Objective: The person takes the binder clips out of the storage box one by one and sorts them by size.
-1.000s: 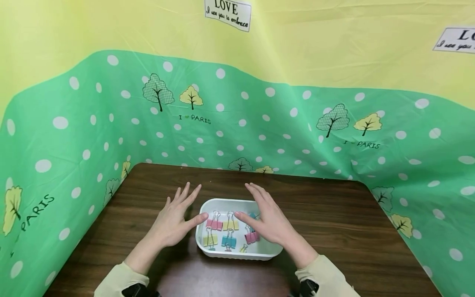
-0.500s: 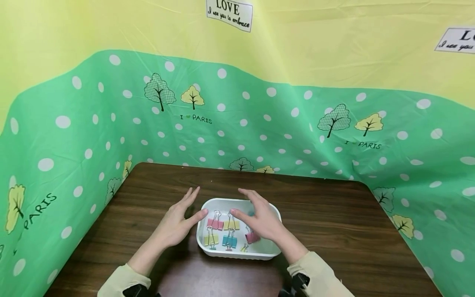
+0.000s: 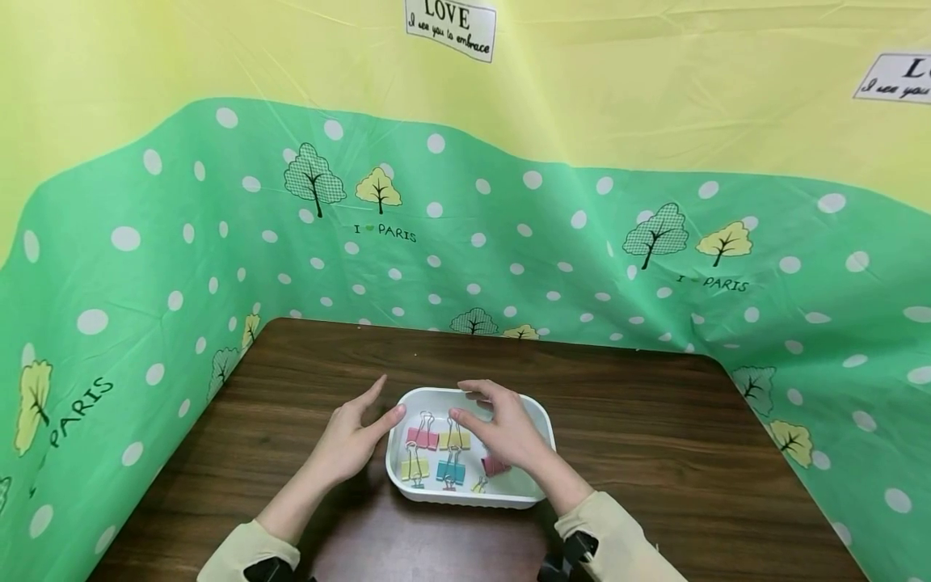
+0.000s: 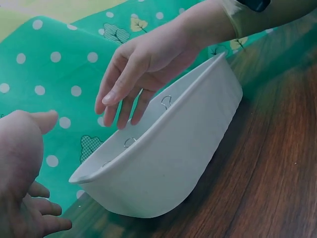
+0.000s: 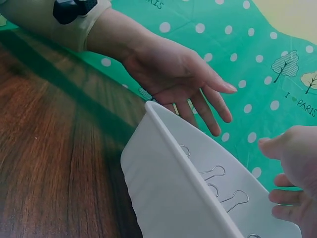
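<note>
A white plastic tray (image 3: 465,499) holds several binder clips: a pink one (image 3: 422,437) and a yellow one (image 3: 454,440) at the back, another yellow (image 3: 415,469) and a blue one (image 3: 451,472) in front. To their right lies a second pink clip (image 3: 496,466), partly covered by my right hand (image 3: 512,432). That hand hovers over the tray's right half, fingers relaxed and holding nothing. Beside the left end is my left hand (image 3: 345,444), fingers loosely extended, thumb near the rim. In the right wrist view, wire clip handles (image 5: 235,198) show inside the tray.
The tray stands on a dark wooden table (image 3: 655,461). A green and yellow printed curtain (image 3: 509,218) rises behind and along both sides. Small clips (image 3: 479,485) lie at the tray's front. Black devices (image 3: 580,550) are strapped at both wrists.
My right hand has moved left and inward over the tray, covering the blue clip at the right. The spread left fingers have drawn together. The clips and tray stay put.
</note>
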### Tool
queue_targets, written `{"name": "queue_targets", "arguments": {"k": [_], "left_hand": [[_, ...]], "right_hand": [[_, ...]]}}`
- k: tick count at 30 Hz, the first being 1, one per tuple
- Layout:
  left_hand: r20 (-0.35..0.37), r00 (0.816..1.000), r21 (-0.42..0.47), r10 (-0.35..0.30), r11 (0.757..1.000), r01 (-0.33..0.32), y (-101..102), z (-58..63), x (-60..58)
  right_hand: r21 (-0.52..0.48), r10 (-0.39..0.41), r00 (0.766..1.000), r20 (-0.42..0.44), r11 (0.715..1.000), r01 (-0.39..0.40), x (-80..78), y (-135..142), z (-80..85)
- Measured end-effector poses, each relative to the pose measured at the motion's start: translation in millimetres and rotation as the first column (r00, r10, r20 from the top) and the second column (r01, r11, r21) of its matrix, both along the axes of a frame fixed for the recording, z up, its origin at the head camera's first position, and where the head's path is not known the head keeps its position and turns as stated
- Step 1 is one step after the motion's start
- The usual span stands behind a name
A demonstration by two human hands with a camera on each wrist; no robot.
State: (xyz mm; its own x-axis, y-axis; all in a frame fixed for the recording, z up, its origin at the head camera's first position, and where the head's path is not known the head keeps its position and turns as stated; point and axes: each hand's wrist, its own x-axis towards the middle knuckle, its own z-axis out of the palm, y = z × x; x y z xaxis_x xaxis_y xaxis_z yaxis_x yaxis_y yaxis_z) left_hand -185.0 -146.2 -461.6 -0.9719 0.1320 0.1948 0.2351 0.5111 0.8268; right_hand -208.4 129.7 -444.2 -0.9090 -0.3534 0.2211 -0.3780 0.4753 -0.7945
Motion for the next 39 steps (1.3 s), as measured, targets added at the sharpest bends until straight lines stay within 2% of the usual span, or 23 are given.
{"name": "queue_targets", "arguments": {"k": [14,18,27,39], "left_hand": [[0.061,0.998,0.068,0.020,0.997,-0.024,9,-9.9,3.9],[0.065,0.998,0.087,0.022,0.996,-0.028,13,-11.9,5.6],[0.026,0.999,0.093,0.030,0.995,-0.033,19,-14.7,7.8],[0.038,0.999,0.158,0.011,0.987,-0.016,24,-19.7,8.0]], "right_hand": [[-0.038,0.039,0.995,0.089,0.999,-0.036,-5.2,-8,-6.6],[-0.024,0.023,0.994,0.110,0.999,-0.021,-7.1,-11,-9.1],[0.020,-0.026,0.988,0.153,1.000,0.023,-10.8,-16,-11.9],[0.038,-0.045,0.986,0.158,0.999,0.039,-14.7,-18,-15.3]]}}
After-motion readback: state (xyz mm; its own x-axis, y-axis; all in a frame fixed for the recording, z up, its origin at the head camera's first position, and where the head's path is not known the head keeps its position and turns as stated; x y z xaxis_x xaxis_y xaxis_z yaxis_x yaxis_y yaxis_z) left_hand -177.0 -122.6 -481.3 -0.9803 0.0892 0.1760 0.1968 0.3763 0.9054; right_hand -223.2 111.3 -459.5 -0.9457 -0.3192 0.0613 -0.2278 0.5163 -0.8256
